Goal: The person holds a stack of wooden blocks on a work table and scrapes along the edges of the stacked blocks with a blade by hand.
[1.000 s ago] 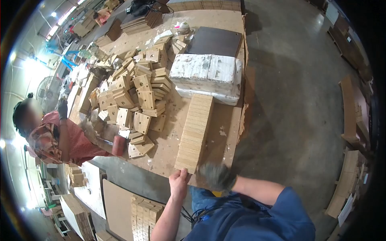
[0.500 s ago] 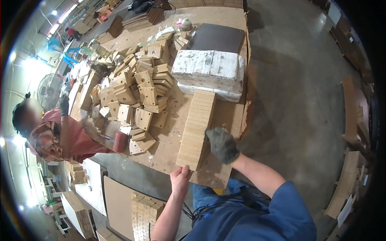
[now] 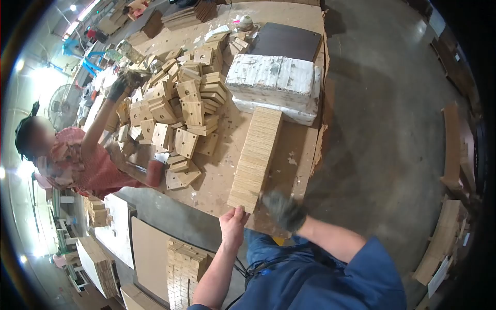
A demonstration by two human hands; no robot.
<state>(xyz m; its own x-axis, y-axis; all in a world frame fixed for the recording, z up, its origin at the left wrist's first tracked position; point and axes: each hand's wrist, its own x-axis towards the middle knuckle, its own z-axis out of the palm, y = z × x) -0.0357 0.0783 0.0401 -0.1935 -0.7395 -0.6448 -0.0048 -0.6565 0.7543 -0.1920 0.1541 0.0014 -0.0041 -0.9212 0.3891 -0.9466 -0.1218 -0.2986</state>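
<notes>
A long row of flat wooden blocks (image 3: 256, 157), packed face to face, lies on the table with its far end close to a white-wrapped bundle (image 3: 274, 77). My left hand (image 3: 233, 226) is bare and closed at the near end of the row, thumb and fingertips gripping the last block. On the right, beside the near end of the row, is my right hand (image 3: 285, 211) in a dark grey knit glove. Motion blurs its fingers, and I cannot see whether they touch the blocks.
A heap of drilled wooden blocks (image 3: 194, 111) covers the table's left side. Behind the wrapped bundle lies a dark board (image 3: 287, 41). Across the left edge a co-worker (image 3: 85, 152) stands near a red cylindrical object (image 3: 154, 173). Stacked blocks (image 3: 181, 268) sit below on the left.
My right hand has drawn back along the row toward me. My left hand stays at the near end. The co-worker's gloved hand has reached out to the heap's far side.
</notes>
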